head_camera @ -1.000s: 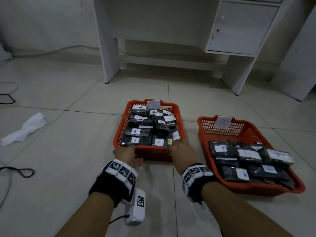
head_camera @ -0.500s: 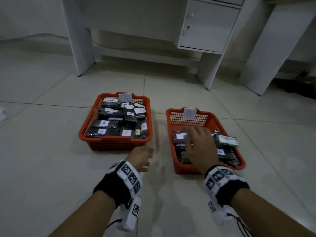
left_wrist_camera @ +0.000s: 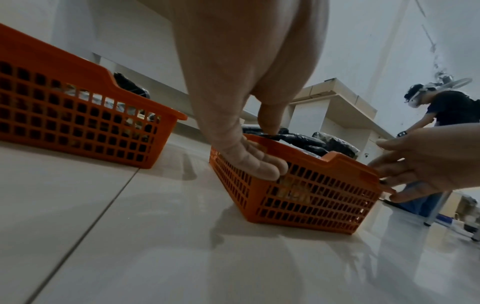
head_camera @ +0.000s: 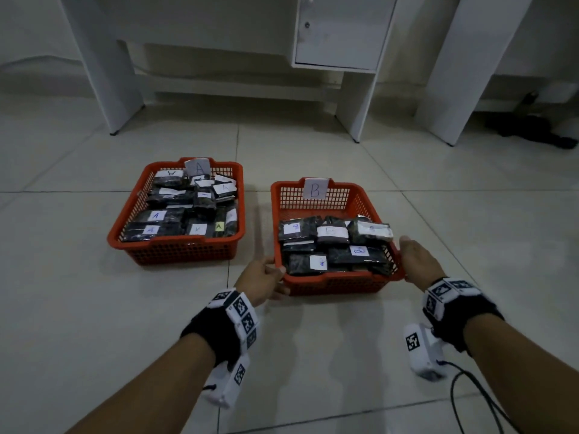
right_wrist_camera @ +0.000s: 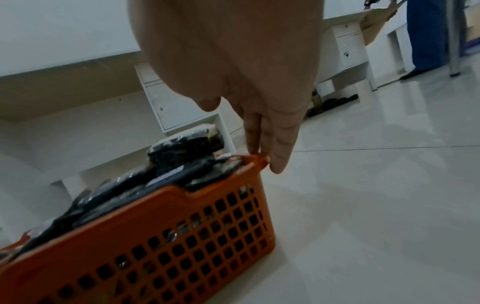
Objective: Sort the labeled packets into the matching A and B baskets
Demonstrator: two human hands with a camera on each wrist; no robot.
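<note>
Two orange mesh baskets stand on the tiled floor. Basket A on the left holds several black packets with white A labels and has an A card at its back. Basket B on the right holds black packets marked B, behind them a B card. My left hand grips basket B's near left corner, thumb over the rim, fingers on the outer wall. My right hand lays straight fingers against the near right corner of basket B.
White desk legs and a small cabinet stand behind the baskets. A dark object lies on the floor far right. A black cable trails from my right wrist. Another person bends over in the distance.
Both hands left basket A's front edge. The right hand passed over basket B's packets and now lies at its right corner. The left hand moved right and took hold of its left corner.
</note>
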